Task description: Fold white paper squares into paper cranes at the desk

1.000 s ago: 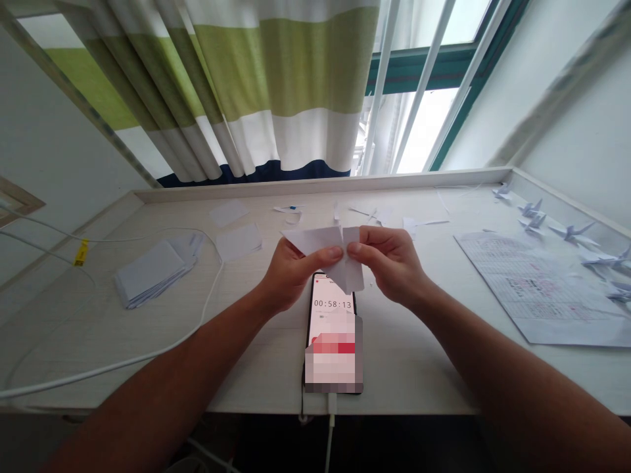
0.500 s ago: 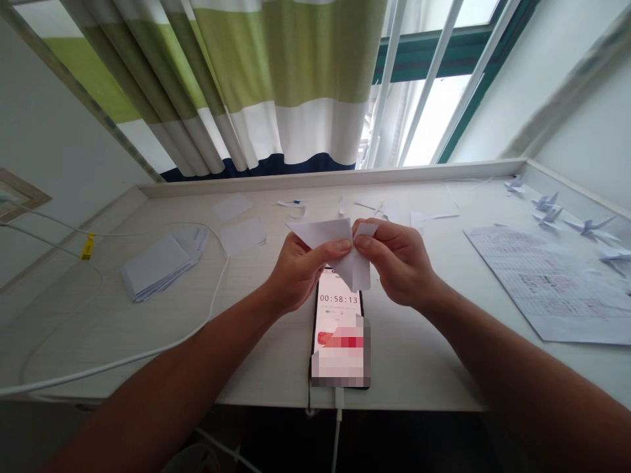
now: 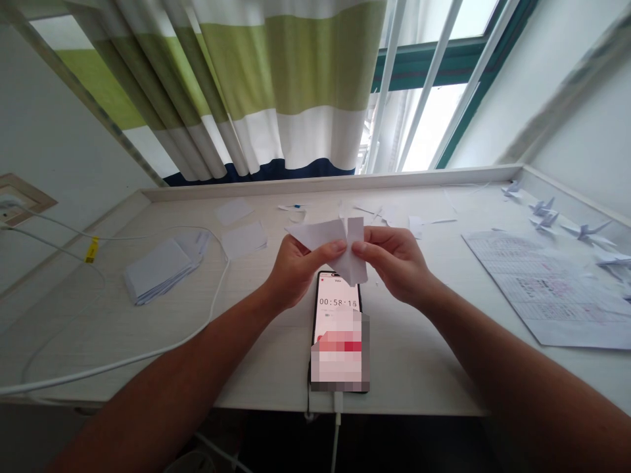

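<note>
A folded piece of white paper is held up between both hands, above the top end of a phone. My left hand pinches its left part, thumb on top and fingers underneath. At its right edge my right hand grips the paper between thumb and fingers. One flap stands up at the right, and a point hangs down over the phone. The phone lies face up with a timer on its lit screen; part of the screen is blurred out.
A stack of white paper lies at the left, behind a white cable. Several folded paper cranes stand at the right, beyond a printed sheet. Paper scraps lie toward the back.
The small flap under my right thumb now stands upright and shows wider. My right hand has shifted slightly, while my left hand keeps its hold.
</note>
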